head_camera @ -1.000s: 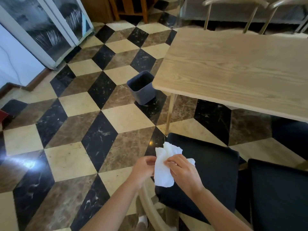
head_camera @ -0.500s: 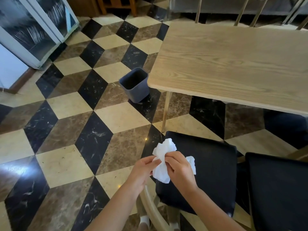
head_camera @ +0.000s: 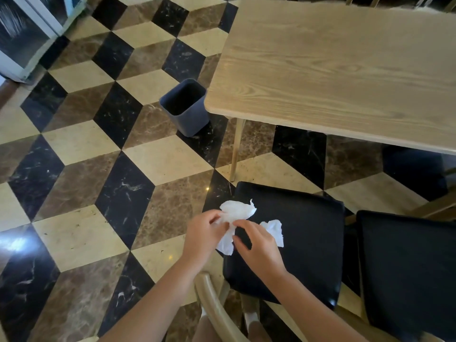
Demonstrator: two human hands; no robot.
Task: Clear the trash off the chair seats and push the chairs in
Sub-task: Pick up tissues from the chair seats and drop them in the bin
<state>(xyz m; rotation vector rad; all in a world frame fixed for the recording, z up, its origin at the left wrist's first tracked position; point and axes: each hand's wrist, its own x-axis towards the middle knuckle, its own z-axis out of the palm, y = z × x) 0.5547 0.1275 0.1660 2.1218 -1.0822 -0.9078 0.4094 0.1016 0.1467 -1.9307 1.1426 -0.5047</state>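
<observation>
A crumpled white paper tissue (head_camera: 238, 211) is held over the left edge of a black chair seat (head_camera: 306, 238). My left hand (head_camera: 204, 233) pinches its left side and my right hand (head_camera: 259, 245) grips its right side, with a flap sticking out past the fingers. A second black chair seat (head_camera: 407, 270) stands right beside the first, at the lower right. Both chairs are pulled out from the light wooden table (head_camera: 345, 65). A dark grey waste bin (head_camera: 185, 107), open at the top, stands on the floor by the table's near left corner.
The floor is black, brown and cream marble tile. A table leg (head_camera: 235, 149) stands between the bin and the first chair. That chair's curved wooden backrest (head_camera: 217, 309) lies at the bottom, close to my body. A white-framed glass cabinet (head_camera: 27, 33) fills the top left.
Both hands have bunched the tissue smaller. The view has shifted, so table and bin appear nearer.
</observation>
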